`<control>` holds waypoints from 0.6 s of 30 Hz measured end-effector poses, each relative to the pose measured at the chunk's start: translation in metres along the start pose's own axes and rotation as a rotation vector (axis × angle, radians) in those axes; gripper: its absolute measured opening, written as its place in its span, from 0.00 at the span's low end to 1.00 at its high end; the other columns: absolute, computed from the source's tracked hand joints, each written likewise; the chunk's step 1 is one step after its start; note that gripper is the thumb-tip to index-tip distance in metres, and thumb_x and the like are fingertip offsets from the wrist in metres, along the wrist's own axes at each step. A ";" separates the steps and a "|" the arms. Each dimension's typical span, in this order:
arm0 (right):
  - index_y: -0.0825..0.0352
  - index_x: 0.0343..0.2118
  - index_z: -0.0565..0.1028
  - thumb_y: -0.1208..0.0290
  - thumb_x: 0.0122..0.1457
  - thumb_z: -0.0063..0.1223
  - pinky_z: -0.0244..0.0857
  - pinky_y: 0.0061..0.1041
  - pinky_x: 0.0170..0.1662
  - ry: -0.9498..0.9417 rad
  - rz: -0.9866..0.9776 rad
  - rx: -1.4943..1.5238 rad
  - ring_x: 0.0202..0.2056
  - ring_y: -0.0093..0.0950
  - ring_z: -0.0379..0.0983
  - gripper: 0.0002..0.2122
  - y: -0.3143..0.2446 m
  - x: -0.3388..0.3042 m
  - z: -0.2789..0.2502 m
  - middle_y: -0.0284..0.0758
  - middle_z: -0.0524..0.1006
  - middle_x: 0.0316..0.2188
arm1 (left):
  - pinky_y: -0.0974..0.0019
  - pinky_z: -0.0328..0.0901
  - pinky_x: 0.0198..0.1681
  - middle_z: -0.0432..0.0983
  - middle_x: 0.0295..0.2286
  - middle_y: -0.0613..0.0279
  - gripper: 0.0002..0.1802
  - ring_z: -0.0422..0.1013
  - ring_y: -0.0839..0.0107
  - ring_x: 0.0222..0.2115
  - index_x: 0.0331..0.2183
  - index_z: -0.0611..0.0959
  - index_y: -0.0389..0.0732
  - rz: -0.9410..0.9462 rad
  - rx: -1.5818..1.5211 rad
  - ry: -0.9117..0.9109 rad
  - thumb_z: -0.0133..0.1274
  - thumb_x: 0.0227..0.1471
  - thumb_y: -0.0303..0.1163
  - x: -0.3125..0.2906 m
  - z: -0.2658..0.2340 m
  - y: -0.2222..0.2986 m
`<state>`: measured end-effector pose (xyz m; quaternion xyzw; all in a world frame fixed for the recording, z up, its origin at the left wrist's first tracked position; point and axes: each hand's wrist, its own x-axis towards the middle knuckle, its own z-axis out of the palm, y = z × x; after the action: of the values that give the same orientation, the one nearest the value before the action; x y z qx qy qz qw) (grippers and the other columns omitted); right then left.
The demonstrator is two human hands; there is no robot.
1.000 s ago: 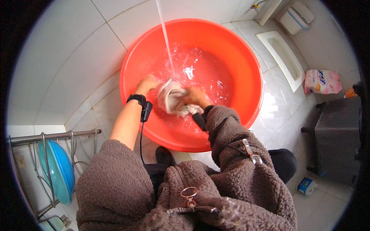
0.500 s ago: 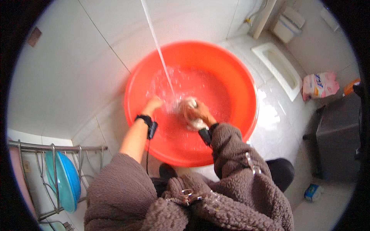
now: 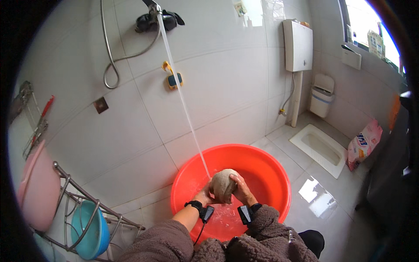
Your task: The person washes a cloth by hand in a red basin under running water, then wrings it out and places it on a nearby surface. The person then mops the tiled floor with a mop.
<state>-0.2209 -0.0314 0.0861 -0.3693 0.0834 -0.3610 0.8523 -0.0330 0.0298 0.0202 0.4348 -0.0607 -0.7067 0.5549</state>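
Both hands are working over the large red basin (image 3: pixel 279 172), which is standing on the tiled floor beneath a running stream of water (image 3: pixel 187 111). The bunched beige cloth (image 3: pixel 223 185) is sitting between the hands, inside the basin's rim and apparently above the water. The right hand (image 3: pixel 242 191) is gripping its right side, fingers curling over the top; the left hand (image 3: pixel 203 195) is bracing the lower left, its fingers partly hiding behind the cloth but appearing to be grasping it. The stream is falling close by the cloth's left edge; whether it is striking the fabric, one cannot tell.

The step in hand is seemingly rinsing or squeezing. The next move is probably calling for a firm hold with both hands, turning a fresh fold toward the stream or wringing it over the basin.

Containers: the red basin is holding shallow, rippling water. A blue basin (image 3: pixel 104 233) is leaning in the metal rack (image 3: pixel 63 172), with a pink basin (image 3: pixel 40 192) standing tilted beside it; the contents of the white bin (image 3: pixel 321 105) by the far wall are not showing
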 end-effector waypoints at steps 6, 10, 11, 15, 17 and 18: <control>0.68 0.52 0.65 0.61 0.59 0.52 0.64 0.25 0.48 0.100 -0.237 -0.431 0.44 0.23 0.68 0.22 -0.014 0.021 -0.012 0.34 0.72 0.42 | 0.41 0.60 0.53 0.69 0.51 0.57 0.28 0.67 0.56 0.49 0.50 0.73 0.43 0.045 -0.007 0.001 0.47 0.54 0.52 -0.043 0.036 0.009; 0.68 0.51 0.69 0.51 0.58 0.51 0.63 0.31 0.48 0.156 0.074 -0.720 0.45 0.26 0.68 0.26 -0.005 0.011 -0.047 0.36 0.73 0.45 | 0.40 0.60 0.53 0.72 0.48 0.58 0.25 0.69 0.56 0.47 0.47 0.77 0.43 0.060 -0.094 -0.064 0.45 0.55 0.49 -0.058 0.060 0.010; 0.64 0.58 0.62 0.41 0.56 0.46 0.59 0.41 0.53 0.150 0.271 -0.431 0.53 0.32 0.63 0.34 0.000 -0.007 -0.056 0.39 0.66 0.54 | 0.41 0.59 0.54 0.69 0.51 0.57 0.28 0.66 0.56 0.51 0.50 0.74 0.43 0.076 -0.074 -0.047 0.40 0.56 0.51 -0.062 0.067 0.007; 0.60 0.60 0.58 0.33 0.53 0.40 0.57 0.49 0.56 0.072 0.321 0.368 0.57 0.39 0.61 0.39 0.020 -0.020 -0.058 0.39 0.62 0.59 | 0.44 0.53 0.58 0.62 0.56 0.56 0.31 0.59 0.56 0.56 0.55 0.68 0.42 0.067 -0.150 -0.136 0.35 0.57 0.51 -0.062 0.099 -0.005; 0.60 0.54 0.66 0.40 0.56 0.45 0.62 0.45 0.54 0.089 0.113 0.452 0.53 0.36 0.66 0.30 0.019 -0.018 -0.054 0.38 0.69 0.53 | 0.46 0.55 0.57 0.63 0.55 0.57 0.36 0.60 0.57 0.56 0.55 0.69 0.42 0.014 -0.114 -0.174 0.39 0.54 0.59 -0.067 0.104 -0.006; 0.60 0.50 0.68 0.45 0.57 0.48 0.64 0.42 0.52 0.190 0.124 0.446 0.50 0.34 0.68 0.25 0.015 -0.014 -0.053 0.36 0.72 0.49 | 0.46 0.56 0.57 0.62 0.55 0.56 0.37 0.60 0.57 0.55 0.55 0.68 0.42 -0.034 -0.070 -0.169 0.43 0.53 0.60 -0.069 0.104 -0.006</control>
<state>-0.2442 -0.0454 0.0364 -0.1307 0.1039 -0.3506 0.9215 -0.1079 0.0484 0.1179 0.3551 -0.0751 -0.7519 0.5504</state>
